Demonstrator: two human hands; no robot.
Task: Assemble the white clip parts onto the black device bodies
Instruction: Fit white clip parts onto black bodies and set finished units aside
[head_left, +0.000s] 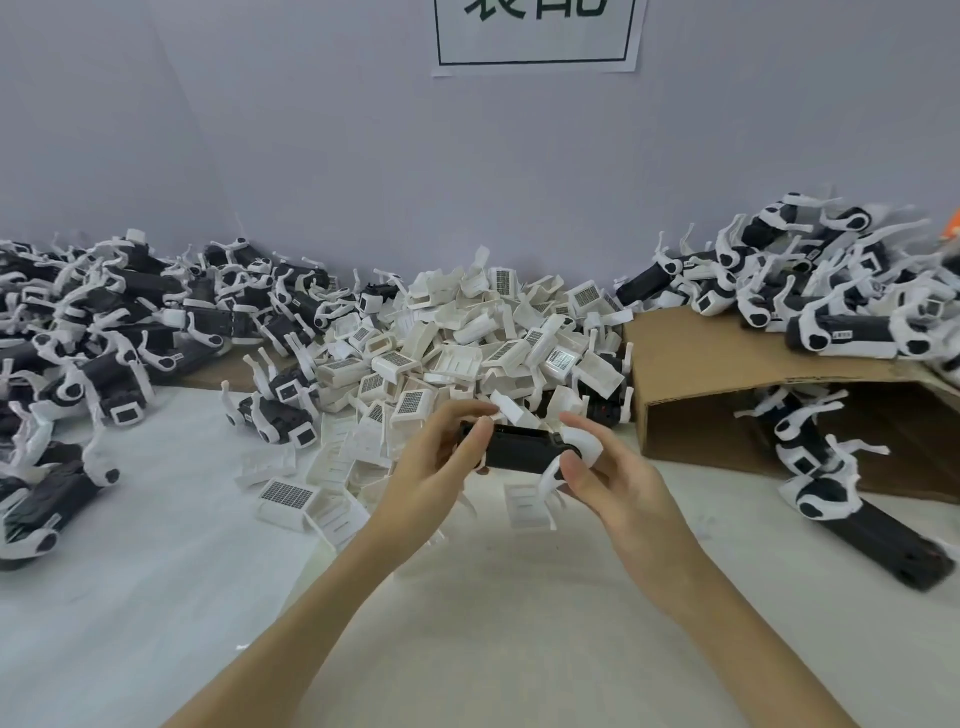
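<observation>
Both hands hold one black device body (522, 450) level above the white table, in front of the parts heap. My left hand (436, 462) pinches its left end between thumb and fingers. My right hand (613, 478) grips its right end, where a white curved piece (582, 441) sits on the body. A white leg (549, 478) hangs below that end. A big heap of loose white clip parts (467, 343) with grid labels lies just behind the hands. Part of the body's underside is hidden by my fingers.
A pile of black-and-white bodies (104, 332) covers the left side. Another pile (831, 291) lies on a brown cardboard sheet (701, 384) at the right, with more bodies (857, 509) under and in front of it. A grey wall with a paper sign (535, 36) stands behind.
</observation>
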